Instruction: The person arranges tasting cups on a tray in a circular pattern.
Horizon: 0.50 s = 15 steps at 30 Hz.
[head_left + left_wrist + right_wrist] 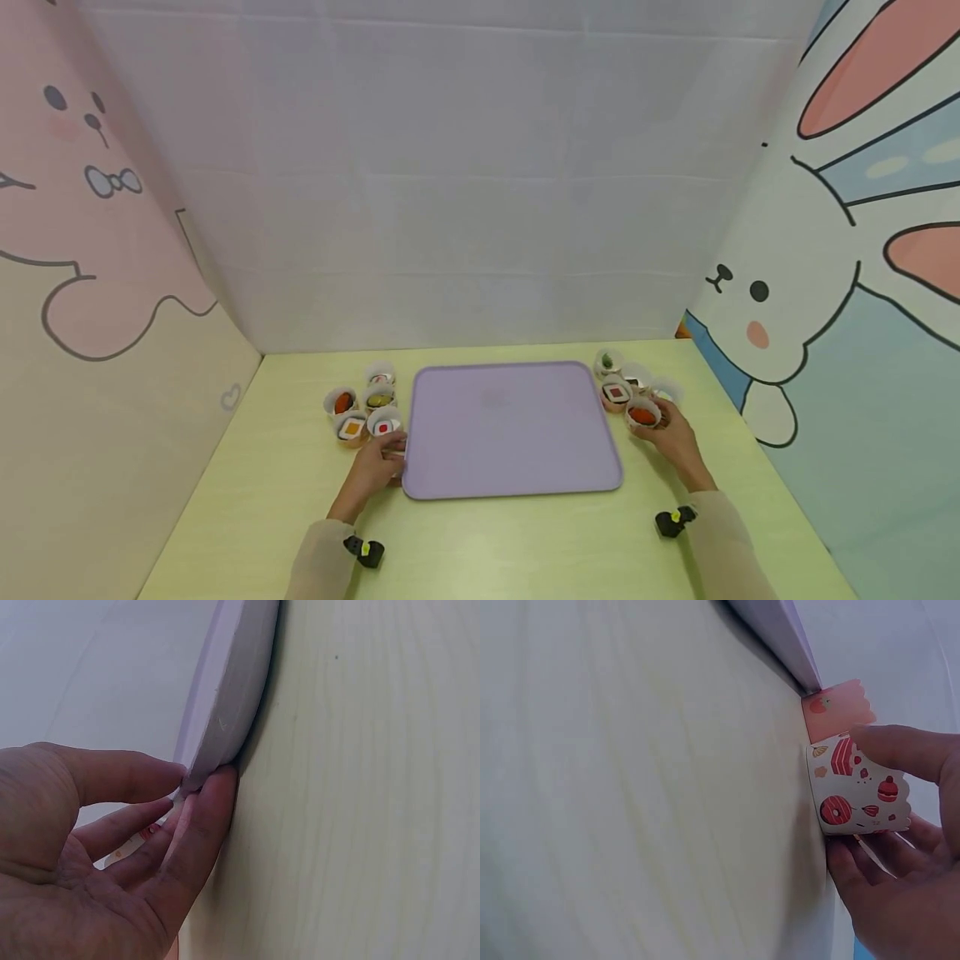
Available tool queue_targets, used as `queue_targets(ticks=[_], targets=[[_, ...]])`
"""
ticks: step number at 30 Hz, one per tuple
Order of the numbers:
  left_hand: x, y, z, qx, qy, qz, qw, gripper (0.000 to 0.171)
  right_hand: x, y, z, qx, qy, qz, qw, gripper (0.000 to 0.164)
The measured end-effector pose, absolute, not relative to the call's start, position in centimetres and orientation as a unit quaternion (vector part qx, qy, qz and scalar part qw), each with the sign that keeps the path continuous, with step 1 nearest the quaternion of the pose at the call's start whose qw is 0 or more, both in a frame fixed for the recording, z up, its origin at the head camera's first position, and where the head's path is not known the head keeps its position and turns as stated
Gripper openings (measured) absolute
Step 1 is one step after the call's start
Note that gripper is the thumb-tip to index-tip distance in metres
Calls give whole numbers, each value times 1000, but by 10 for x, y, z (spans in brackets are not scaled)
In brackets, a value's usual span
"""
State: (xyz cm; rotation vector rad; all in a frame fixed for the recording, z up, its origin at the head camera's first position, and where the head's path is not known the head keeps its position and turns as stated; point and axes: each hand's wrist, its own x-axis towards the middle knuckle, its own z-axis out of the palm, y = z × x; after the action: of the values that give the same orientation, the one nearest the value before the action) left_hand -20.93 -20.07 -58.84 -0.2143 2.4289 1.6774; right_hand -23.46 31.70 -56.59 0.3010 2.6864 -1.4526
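Note:
My left hand (377, 463) is at the left edge of the lilac tray (510, 433), near its front corner. In the left wrist view its thumb (142, 774) and fingers pinch the tray's rim (236, 697). Just beyond that hand stands a paper cup (384, 422) with a white, red-centred piece inside. My right hand (672, 437) grips a white paper cup (859, 787) printed with cakes and a doughnut, thumb on one side and fingers on the other. An orange-topped, sushi-like piece (642, 416) sits in it. Right behind stands a pink paper cup (836, 711).
More filled paper cups cluster left of the tray, among them one with an orange-topped piece (344, 403). Others stand at its right, including a cup with a green-topped piece (607, 362). Fabric walls (480, 208) enclose the pale wooden table (487, 550).

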Motion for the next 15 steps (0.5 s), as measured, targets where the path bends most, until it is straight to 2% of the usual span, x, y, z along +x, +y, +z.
queue_targets(ticks=[8,15], targets=[[-210,-201,-589,-72,817,565,91,48,-239,316,-571,89,904,-418,13,83],[-208,-200,-586,-71,818,564,88,49,-239,316,-571,89,912,-401,16,83]])
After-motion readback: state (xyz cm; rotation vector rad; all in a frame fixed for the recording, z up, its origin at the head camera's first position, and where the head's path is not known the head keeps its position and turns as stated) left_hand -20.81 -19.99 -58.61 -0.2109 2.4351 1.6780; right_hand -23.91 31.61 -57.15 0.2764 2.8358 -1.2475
